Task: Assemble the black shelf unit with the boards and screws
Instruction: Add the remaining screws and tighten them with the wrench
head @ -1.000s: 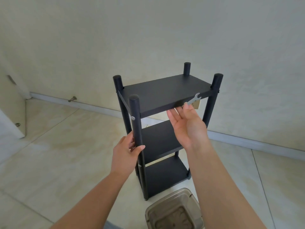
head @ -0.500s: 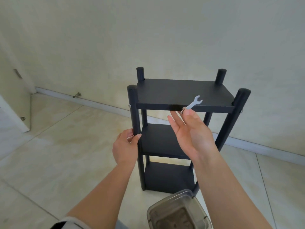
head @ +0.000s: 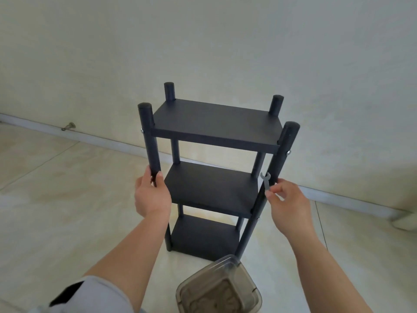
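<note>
Late stage of assembly: the black shelf unit [head: 209, 168] stands upright on the floor [head: 67, 199] near the wall's baseboard, three boards fitted between four posts, with screw heads showing at the top board's front corners. The step in hand appears to be checking or final tightening. The left hand [head: 151, 195] wraps the front left post [head: 150, 141] just above the middle board, fingers closed around it, forearm reaching up from below. The right hand [head: 286, 201] pinches a small wrench [head: 265, 180] between thumb and fingertips, held upright beside the front right post [head: 278, 163]. The next move likely calls for seating the wrench on a screw [head: 288, 152]. A lidded plastic container [head: 218, 288] sits at the unit's near foot.
</note>
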